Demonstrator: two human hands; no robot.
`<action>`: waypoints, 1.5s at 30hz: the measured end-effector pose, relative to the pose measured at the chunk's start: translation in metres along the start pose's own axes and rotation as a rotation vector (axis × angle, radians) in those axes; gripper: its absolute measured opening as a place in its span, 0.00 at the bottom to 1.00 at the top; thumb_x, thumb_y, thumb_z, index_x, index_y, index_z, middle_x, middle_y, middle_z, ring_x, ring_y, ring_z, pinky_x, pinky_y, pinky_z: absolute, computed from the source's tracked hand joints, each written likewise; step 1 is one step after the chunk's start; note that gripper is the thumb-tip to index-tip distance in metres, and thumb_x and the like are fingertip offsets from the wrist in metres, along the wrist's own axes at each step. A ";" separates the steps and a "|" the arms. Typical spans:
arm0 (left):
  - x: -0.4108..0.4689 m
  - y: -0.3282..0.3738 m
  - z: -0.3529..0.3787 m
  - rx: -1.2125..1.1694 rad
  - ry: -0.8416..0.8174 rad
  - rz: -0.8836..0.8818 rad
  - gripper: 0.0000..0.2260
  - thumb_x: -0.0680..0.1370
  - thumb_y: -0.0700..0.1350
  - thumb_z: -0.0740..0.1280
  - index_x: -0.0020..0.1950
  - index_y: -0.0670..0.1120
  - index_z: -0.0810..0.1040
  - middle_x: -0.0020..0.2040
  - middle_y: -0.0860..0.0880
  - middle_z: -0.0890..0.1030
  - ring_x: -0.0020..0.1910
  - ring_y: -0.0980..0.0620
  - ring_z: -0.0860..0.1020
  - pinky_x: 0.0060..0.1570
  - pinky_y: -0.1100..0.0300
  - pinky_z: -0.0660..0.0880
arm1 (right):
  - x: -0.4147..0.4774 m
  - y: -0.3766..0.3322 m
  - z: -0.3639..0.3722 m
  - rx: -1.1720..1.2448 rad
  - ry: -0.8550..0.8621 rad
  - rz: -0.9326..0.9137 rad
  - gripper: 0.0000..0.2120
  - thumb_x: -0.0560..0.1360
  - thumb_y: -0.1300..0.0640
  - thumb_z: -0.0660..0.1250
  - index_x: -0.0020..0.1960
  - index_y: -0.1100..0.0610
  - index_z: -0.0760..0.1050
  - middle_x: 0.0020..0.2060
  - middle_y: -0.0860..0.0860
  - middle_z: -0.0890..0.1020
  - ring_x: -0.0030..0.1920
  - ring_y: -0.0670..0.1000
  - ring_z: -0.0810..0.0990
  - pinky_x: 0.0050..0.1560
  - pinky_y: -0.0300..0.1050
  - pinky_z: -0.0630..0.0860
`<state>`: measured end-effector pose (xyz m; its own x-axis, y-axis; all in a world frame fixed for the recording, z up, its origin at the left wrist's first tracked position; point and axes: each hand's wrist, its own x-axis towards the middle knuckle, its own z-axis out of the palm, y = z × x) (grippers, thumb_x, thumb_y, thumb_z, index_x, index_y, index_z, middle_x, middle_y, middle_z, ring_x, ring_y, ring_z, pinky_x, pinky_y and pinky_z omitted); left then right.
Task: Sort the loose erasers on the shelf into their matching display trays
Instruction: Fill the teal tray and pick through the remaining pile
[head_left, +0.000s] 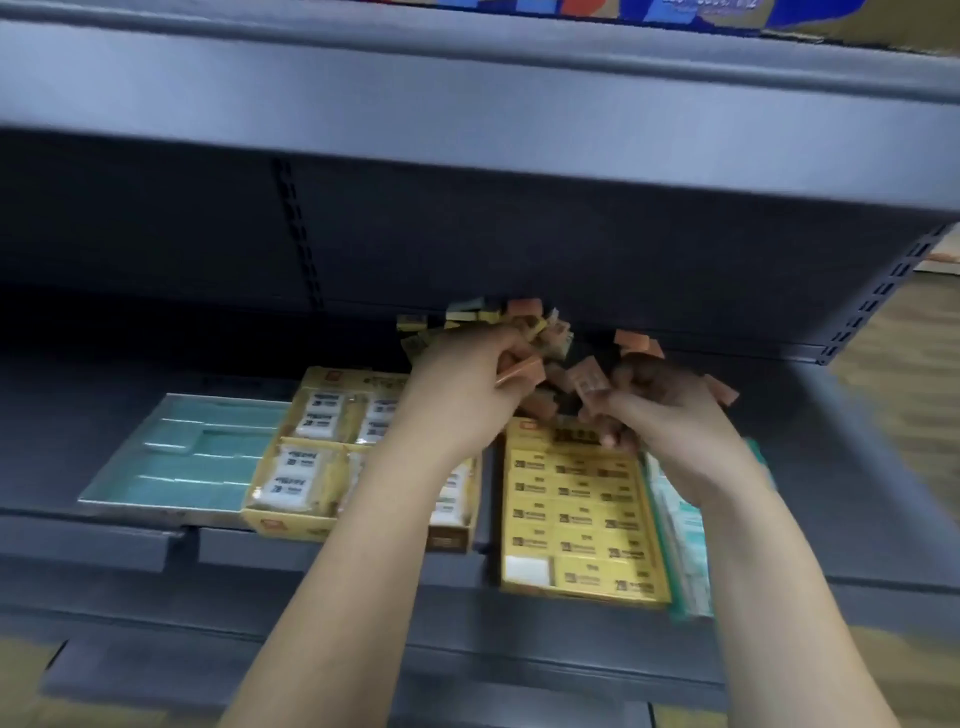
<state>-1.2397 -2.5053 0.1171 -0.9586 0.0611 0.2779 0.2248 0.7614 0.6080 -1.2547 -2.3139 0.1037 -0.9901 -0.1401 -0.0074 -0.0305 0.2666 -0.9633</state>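
Though blurred, loose erasers (519, 319): small orange and yellow blocks heaped at shelf (78, 415) back, behind yellow trays (291, 527).
Left hand (462, 384): fingers (506, 358) pinch one orange eraser (522, 373).
Right hand (670, 415): fingers (613, 415) curled in heap; hold unclear.

Shelf (104, 431): dark grey, plain wherever you look.
Left tray (156, 452): teal.
Middle tray (291, 527): yellow, with white erasers printed black.
Right tray (576, 597): yellow erasers with black print, one white.
Loose pile (524, 317): orange and yellow.
Eraser (522, 371) in your left hand (467, 384): orange.
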 end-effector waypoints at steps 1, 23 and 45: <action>-0.004 -0.009 -0.012 0.000 0.004 0.007 0.08 0.77 0.47 0.69 0.56 0.51 0.80 0.50 0.55 0.82 0.48 0.54 0.78 0.46 0.58 0.75 | 0.000 -0.004 0.014 0.021 0.026 -0.006 0.07 0.75 0.62 0.69 0.39 0.60 0.74 0.29 0.55 0.79 0.27 0.50 0.75 0.26 0.39 0.68; -0.052 -0.219 -0.163 -0.244 -0.011 -0.052 0.07 0.76 0.44 0.71 0.44 0.57 0.80 0.40 0.59 0.80 0.40 0.63 0.76 0.37 0.72 0.71 | -0.014 -0.050 0.234 0.168 0.061 -0.009 0.07 0.73 0.69 0.71 0.44 0.63 0.73 0.33 0.44 0.83 0.32 0.42 0.79 0.30 0.33 0.72; -0.081 -0.267 -0.175 -0.321 0.003 -0.145 0.03 0.76 0.48 0.72 0.47 0.57 0.82 0.42 0.59 0.82 0.43 0.58 0.79 0.41 0.68 0.77 | -0.018 -0.065 0.284 0.253 -0.163 0.070 0.16 0.76 0.73 0.64 0.60 0.58 0.75 0.46 0.56 0.81 0.43 0.58 0.86 0.34 0.39 0.80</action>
<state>-1.1919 -2.8264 0.0627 -0.9842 -0.0354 0.1734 0.1300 0.5206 0.8438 -1.1963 -2.6000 0.0905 -0.9529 -0.2865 -0.0995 0.0925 0.0378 -0.9950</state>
